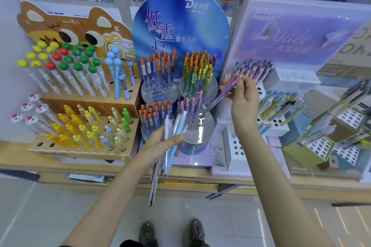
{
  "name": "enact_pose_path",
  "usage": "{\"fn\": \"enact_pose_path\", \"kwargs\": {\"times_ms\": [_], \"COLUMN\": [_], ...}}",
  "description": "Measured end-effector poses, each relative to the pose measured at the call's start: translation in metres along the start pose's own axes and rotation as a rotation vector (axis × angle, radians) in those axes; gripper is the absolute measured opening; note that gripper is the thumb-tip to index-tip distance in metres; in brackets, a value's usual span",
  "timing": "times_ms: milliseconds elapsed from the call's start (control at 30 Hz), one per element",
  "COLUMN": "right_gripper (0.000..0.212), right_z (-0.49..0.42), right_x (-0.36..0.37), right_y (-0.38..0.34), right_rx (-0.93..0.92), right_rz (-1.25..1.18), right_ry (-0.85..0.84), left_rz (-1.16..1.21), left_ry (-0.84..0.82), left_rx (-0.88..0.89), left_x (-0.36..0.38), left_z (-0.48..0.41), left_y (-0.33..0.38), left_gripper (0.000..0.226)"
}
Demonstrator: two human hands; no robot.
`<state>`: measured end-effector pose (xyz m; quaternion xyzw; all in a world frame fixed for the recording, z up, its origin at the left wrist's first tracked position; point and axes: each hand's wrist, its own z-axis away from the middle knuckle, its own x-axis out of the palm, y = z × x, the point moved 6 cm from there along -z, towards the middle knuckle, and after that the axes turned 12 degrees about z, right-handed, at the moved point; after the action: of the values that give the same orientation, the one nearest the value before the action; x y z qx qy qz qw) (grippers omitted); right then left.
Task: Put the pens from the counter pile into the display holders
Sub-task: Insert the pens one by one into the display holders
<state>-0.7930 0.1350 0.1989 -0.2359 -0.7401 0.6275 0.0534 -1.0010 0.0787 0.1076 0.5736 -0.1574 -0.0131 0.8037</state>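
The left grip (162, 142) was closed around a bundle of pens (177, 124), thumb across the front. The pens were pale blue, white and lilac. Their tops fanned up toward the holders and their tips hung below the table (60, 166) edge.

The right grip (244, 94) pinched one purple pen (219, 96) near its top end between thumb and fingertips. That pen was tilted, top up to the right and tip down to the left. The tip was at the rim of the lower right holder (195, 132), just beside the purple pens (190, 104) already standing there. Whether it had entered a hole could not be told.

The holder was one of four clear round ones on a blue stand (180, 26) marked DERS. The other three held orange-capped pens (158, 66) and yellow-green ones (200, 70).

A bear stand (70, 32) to the left carried pens with ball tops. A lilac stand (301, 36) to the right held more pens in white blocks with holes. Two shoes (146, 232) showed on the tiled floor below.
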Motion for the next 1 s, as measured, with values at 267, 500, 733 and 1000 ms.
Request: {"fn": "enact_pose_path", "kwargs": {"times_ms": [267,500,733,1000], "right_gripper": [0.019,0.023,0.025,0.024], "right_z": [0.017,0.014,0.015,0.013], "right_x": [0.02,0.019,0.02,0.024], "right_y": [0.025,0.032,0.039,0.032], "right_rx": [-0.175,-0.185,-0.169,-0.247], "right_rz": [0.288,0.27,0.272,0.337], "right_ry": [-0.129,-0.155,-0.16,-0.134], "left_rz": [0.063,0.103,0.108,0.103], "left_ry": [0.073,0.089,0.074,0.096], "left_rx": [0.065,0.065,0.052,0.081], "left_x": [-0.004,-0.002,0.002,-0.005], "left_z": [0.004,0.007,0.007,0.005], "left_y": [0.0,0.0,0.004,0.011], "left_gripper": [0.023,0.018,0.013,0.008]}}
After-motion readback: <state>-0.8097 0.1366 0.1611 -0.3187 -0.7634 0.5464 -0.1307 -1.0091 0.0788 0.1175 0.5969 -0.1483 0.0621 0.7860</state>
